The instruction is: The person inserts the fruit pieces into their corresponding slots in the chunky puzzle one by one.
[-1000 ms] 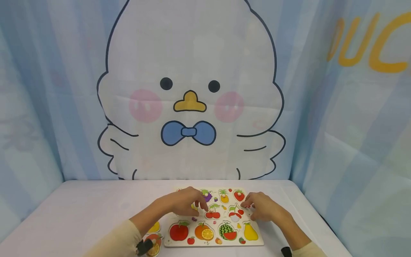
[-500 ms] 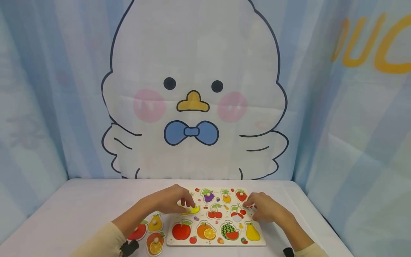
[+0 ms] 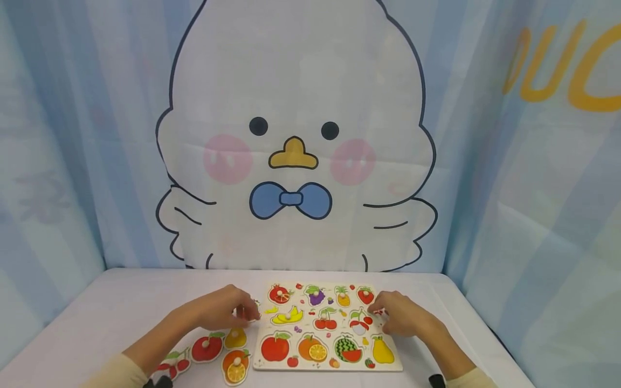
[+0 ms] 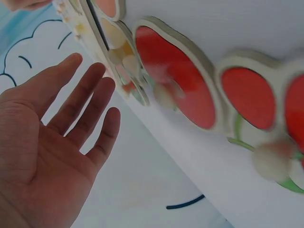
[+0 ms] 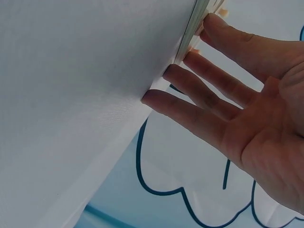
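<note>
Orange letters "UC" (image 3: pixel 535 96) mark the right curtain (image 3: pixel 533 183). Left of the fruit puzzle (image 3: pixel 356 368) on the table (image 3: pixel 145 296), the left hand (image 3: pixel 225 307) spreads, holding nothing; the right hand (image 3: pixel 404 315), fingers extended, touches the puzzle's right edge.

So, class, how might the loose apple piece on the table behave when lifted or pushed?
The apple piece looks thick-edged, so probably stiff rather than floppy. Lying flat, it would likely slide, not roll, when pushed. Its round knob should make lifting fairly easy.
</note>
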Demonstrator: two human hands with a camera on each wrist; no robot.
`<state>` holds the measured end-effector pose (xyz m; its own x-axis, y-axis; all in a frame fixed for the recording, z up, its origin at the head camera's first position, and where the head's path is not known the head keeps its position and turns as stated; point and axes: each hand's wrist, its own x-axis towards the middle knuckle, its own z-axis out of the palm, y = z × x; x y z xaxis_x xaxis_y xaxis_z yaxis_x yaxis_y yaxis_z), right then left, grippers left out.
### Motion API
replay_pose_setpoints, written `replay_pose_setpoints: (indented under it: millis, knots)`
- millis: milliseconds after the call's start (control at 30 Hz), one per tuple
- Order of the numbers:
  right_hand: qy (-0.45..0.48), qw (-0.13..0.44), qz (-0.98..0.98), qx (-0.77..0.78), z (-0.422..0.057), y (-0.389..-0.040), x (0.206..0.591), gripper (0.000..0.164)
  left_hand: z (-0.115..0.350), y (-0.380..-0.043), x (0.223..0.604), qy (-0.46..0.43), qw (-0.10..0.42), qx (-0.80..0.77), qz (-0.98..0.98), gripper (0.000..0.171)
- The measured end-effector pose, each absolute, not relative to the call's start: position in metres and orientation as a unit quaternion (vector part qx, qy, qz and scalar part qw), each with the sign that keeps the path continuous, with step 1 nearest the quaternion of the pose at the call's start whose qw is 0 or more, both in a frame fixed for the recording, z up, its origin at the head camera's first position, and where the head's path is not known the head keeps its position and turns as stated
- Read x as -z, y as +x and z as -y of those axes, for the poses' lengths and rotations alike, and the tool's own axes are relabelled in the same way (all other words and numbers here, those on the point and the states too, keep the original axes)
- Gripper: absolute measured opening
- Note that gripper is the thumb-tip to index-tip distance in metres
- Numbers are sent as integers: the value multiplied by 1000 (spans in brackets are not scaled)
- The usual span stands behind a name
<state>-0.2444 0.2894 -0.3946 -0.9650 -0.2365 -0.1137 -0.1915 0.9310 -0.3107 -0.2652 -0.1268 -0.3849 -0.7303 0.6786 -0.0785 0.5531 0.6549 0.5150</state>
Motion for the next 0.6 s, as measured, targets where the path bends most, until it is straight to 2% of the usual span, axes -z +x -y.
replay_pose_setpoints:
  millis: [600]
  knots:
    - [-126, 68, -980, 137, -290, -242, 393, 39, 181, -232, 377, 295, 162, -249, -908, 16]
